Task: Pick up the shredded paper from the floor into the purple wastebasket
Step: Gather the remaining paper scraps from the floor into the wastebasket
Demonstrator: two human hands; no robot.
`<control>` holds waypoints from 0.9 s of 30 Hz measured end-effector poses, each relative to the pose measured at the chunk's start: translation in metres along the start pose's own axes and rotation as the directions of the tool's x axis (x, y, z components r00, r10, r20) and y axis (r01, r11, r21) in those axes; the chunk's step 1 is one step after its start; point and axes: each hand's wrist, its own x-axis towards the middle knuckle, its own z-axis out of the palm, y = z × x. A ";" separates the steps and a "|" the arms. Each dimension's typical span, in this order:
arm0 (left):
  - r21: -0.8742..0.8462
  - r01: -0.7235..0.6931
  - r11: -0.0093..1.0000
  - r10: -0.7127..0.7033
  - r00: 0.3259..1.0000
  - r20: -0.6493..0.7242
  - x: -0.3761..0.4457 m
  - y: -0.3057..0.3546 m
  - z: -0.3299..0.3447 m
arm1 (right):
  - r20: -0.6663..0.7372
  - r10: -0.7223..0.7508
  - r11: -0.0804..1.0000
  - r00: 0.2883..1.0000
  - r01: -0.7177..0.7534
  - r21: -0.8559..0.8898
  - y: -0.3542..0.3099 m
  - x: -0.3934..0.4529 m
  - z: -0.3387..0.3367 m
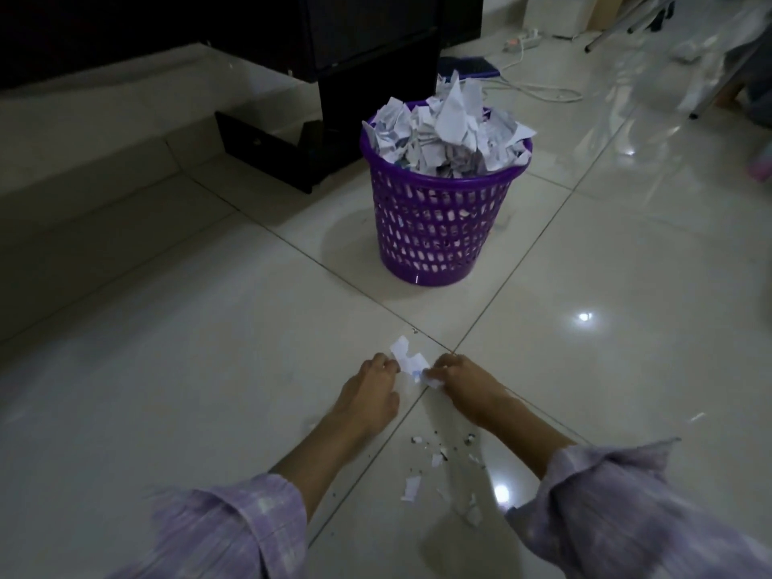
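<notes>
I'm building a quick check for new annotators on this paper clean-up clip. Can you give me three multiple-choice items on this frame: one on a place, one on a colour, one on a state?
1. Where do the small paper scraps still on the floor lie?
A. Between the person's forearms
B. Behind the wastebasket
C. On the dark furniture

2. What colour is the wastebasket?
A. Green
B. Purple
C. White

3. How full is the wastebasket?
A. Empty
B. Half full
C. Heaped above its rim

Answers:
1. A: the bits lie on the tiles near the sleeves, closer to the camera than the left hand and right hand, which hold a paper piece between them.
2. B: its slotted wall and rim are purple.
3. C: crumpled paper stands above the rim.
</notes>
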 end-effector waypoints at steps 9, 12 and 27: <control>0.102 -0.112 0.988 0.103 0.990 0.093 -0.047 0.009 0.018 | 0.016 0.166 0.982 0.986 -0.164 -0.090 0.011 -0.059 -0.009; 0.109 -0.143 0.984 0.131 0.985 0.110 -0.058 0.014 0.021 | 0.052 0.281 0.958 0.958 -0.277 -0.079 0.019 -0.083 -0.011; 0.235 -0.379 0.895 0.339 0.921 0.195 -0.082 0.076 0.053 | 0.340 0.091 0.995 0.936 -0.073 -0.064 0.008 -0.215 0.013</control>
